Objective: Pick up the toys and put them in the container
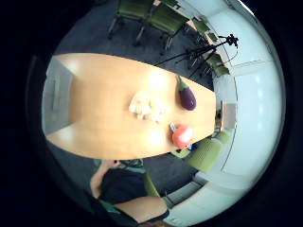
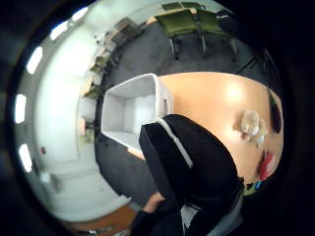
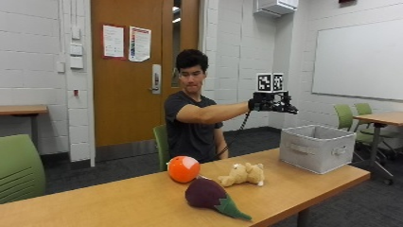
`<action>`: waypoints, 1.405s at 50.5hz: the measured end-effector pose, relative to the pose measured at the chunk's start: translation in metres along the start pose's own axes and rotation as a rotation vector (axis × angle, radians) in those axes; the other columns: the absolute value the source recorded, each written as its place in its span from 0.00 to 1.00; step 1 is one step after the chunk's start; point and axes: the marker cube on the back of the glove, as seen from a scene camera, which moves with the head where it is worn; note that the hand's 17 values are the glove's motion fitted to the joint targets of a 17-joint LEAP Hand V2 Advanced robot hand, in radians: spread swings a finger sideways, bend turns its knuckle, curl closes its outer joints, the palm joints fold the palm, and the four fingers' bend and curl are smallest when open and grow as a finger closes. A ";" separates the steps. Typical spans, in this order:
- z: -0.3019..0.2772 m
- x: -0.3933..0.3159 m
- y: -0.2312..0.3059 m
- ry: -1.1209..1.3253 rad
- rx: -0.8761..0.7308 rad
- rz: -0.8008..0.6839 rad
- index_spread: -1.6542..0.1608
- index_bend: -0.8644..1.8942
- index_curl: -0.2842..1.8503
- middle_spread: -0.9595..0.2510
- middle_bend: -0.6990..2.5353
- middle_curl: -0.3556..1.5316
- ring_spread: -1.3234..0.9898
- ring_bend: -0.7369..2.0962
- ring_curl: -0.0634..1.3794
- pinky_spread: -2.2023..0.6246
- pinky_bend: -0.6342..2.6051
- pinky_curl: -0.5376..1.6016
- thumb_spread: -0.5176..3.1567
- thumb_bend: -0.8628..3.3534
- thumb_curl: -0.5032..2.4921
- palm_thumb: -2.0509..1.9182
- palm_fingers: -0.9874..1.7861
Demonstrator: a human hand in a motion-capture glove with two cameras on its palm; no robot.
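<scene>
Three toys lying mid-table: round orange plush ball (image 3: 184, 169), tan plush animal (image 3: 242, 174), purple plush eggplant (image 3: 209, 195) at the front edge; black-gloved right hand (image 3: 272, 102) hovering above grey fabric container (image 3: 317, 147), finger state indiscernible.

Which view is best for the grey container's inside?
Thumb side palm view: it looks straight down into the grey container, showing its bare floor. The outside view gives only its walls and handles. In the little finger side view I cannot pick it out.
</scene>
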 end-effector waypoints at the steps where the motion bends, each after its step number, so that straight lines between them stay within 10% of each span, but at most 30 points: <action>1: 0.000 0.001 0.000 0.003 -0.001 -0.001 0.85 0.40 0.16 0.74 0.29 0.21 0.52 0.31 0.05 0.77 0.31 0.29 0.26 0.20 0.16 0.50 0.43; 30: 0.007 0.078 0.026 -0.021 0.023 -0.005 0.77 0.39 0.26 0.67 0.29 0.31 0.44 0.33 0.12 0.75 0.33 0.37 0.46 0.19 0.18 0.49 0.39; 71: 0.222 0.193 0.026 -0.041 -0.202 0.129 0.76 0.39 0.33 0.65 0.29 0.38 0.43 0.32 0.17 0.75 0.33 0.40 0.43 0.19 0.20 0.49 0.38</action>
